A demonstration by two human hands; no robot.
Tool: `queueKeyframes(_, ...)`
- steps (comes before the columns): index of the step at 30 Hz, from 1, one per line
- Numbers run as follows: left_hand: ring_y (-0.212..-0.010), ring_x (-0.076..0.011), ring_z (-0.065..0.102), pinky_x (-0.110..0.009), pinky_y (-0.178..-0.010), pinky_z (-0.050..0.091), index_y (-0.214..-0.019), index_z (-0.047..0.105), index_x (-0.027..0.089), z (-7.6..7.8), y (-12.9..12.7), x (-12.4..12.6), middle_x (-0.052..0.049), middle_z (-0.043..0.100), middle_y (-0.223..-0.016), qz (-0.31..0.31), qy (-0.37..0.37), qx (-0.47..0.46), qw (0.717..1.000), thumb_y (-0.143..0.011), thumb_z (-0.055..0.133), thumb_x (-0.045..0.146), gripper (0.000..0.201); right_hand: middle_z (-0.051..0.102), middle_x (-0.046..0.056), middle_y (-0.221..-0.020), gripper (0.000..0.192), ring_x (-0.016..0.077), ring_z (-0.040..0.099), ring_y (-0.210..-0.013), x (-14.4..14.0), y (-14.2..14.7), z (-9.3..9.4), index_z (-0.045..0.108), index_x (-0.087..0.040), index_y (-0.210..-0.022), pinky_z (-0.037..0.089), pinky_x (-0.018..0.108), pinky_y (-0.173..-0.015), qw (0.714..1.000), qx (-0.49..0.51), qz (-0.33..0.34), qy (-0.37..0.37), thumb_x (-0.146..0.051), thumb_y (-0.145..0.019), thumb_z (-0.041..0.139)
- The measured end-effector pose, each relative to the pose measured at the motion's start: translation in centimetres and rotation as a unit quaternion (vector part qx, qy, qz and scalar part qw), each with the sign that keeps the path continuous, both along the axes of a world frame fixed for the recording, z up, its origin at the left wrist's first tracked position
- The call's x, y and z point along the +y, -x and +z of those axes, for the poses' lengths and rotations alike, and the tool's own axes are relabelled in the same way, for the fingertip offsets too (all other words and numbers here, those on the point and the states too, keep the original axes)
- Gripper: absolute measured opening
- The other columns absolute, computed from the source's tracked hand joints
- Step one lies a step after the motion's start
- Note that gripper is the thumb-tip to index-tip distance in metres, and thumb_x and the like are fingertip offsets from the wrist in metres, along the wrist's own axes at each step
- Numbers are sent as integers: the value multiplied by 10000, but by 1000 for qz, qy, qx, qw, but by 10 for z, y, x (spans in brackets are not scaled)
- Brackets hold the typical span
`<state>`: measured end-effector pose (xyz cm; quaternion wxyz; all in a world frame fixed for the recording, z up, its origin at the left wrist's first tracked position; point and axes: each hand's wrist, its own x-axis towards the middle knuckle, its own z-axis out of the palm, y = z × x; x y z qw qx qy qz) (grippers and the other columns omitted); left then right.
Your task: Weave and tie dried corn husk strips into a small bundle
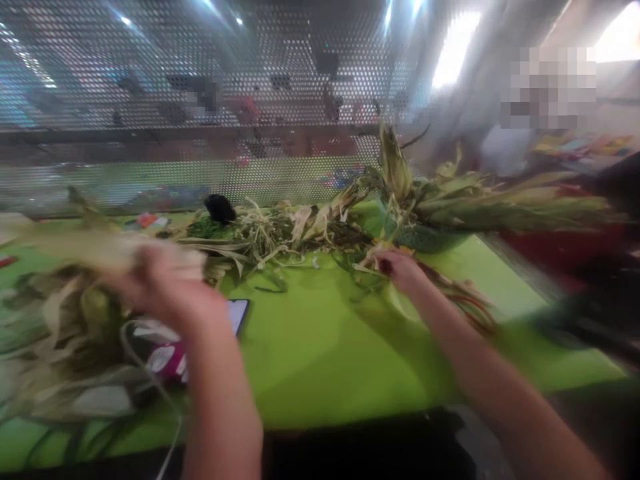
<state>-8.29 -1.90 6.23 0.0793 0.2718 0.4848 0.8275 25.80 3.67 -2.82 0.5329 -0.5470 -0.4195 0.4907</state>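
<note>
Two hands are working through corn: the left hand [165, 283] is gripping a husked-looking ear [100, 250] in closed fingers, the right hand [400, 270] is pinching loose husks [370, 263], while unhusked ears [500, 207] are waiting beyond its fingertips.

Two bare forearms enter from the lower edge of the view, each uncovered from the frame edge up to the hand, with no sleeve, glove, watch or bracelet visible. The left hand [165, 283] appears motion-blurred, so finger outlines and nails cannot be resolved. The right hand [403, 270] is sharper, with a slender wrist behind it; rings or markings cannot be made out on either.
</note>
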Motion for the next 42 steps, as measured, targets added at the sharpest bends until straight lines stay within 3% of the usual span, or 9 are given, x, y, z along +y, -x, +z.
queueKeyframes(1, -1118, -188, 579, -339, -937, 497, -1279, 483, 212, -8, -21, 6, -47, 599, -1276, -46, 9, -17, 999, -765, 580, 284, 529, 593, -3, -543, 225, 117, 521, -490, -5, 6, 3, 587, -174, -611, 416, 250, -487, 1000, 4, 23, 3, -343, -601, 735)
queueKeyframes(3, -902, -185, 644, -313, -802, 531, -1124, 598, 174, -26, -64, 15, -54, 677, -1065, -199, 113, -15, 973, -709, 661, 287, 435, 592, -17, -564, 216, 105, 508, -501, -16, 18, 9, 616, -169, -644, 401, 239, -499, 997, 12, 80, 5, -327, -592, 753)
queueKeyframes(6, -820, -170, 652, -289, -758, 522, -1012, 641, 173, -53, -112, 18, -38, 698, -935, -407, 222, 45, 885, -735, 672, 321, 316, 596, -34, -609, 212, 94, 494, -525, -33, 32, 20, 649, -173, -723, 384, 229, -523, 987, 13, 157, -12, -313, -609, 761)
queueKeyframes(9, -785, -151, 644, -274, -740, 512, -990, 615, 165, -72, -134, 16, -34, 696, -900, -465, 222, 66, 855, -729, 673, 265, 286, 628, -22, -672, 230, 109, 527, -579, -46, 41, 28, 667, -182, -795, 410, 242, -569, 984, -3, 172, -36, -344, -653, 747)
queueKeyframes(16, -751, -137, 625, -262, -734, 501, -874, 585, 154, -88, -145, 19, -27, 680, -834, -454, 217, 67, 862, -711, 704, 274, 235, 648, 8, -715, 290, 126, 558, -632, -52, 50, 29, 634, -173, -760, 438, 258, -606, 985, -69, 149, -53, -397, -636, 772)
queueKeyframes(24, -744, -165, 626, -282, -719, 486, -968, 670, 143, -87, -147, 13, -58, 697, -842, -513, 209, 23, 832, -741, 691, 334, 297, 667, 16, -786, 351, 158, 620, -721, -42, 44, 19, 576, -186, -858, 505, 297, -683, 986, -81, 99, -104, -337, -624, 788)
queueKeyframes(28, -789, -180, 630, -299, -754, 483, -942, 666, 153, -89, -146, 16, -59, 699, -866, -493, 198, 46, 846, -712, 710, 288, 271, 691, 37, -790, 271, 165, 628, -712, -44, 45, 21, 623, -174, -829, 504, 301, -674, 982, -104, 117, -107, -332, -658, 762)
queueKeyframes(34, -740, -161, 594, -283, -706, 461, -872, 607, 153, -89, -143, 19, -41, 667, -824, -423, 218, 89, 875, -691, 718, 250, 234, 666, 16, -721, 300, 147, 585, -641, -48, 46, 25, 640, -174, -781, 475, 283, -616, 981, -113, 83, -134, -397, -643, 786)
queueKeyframes(42, -757, -170, 611, -283, -731, 456, -895, 666, 149, -91, -148, 17, -46, 697, -838, -473, 202, 39, 857, -696, 706, 273, 238, 662, 23, -723, 285, 153, 588, -651, -49, 48, 25, 645, -179, -772, 474, 287, -620, 978, -138, 99, -121, -418, -667, 758)
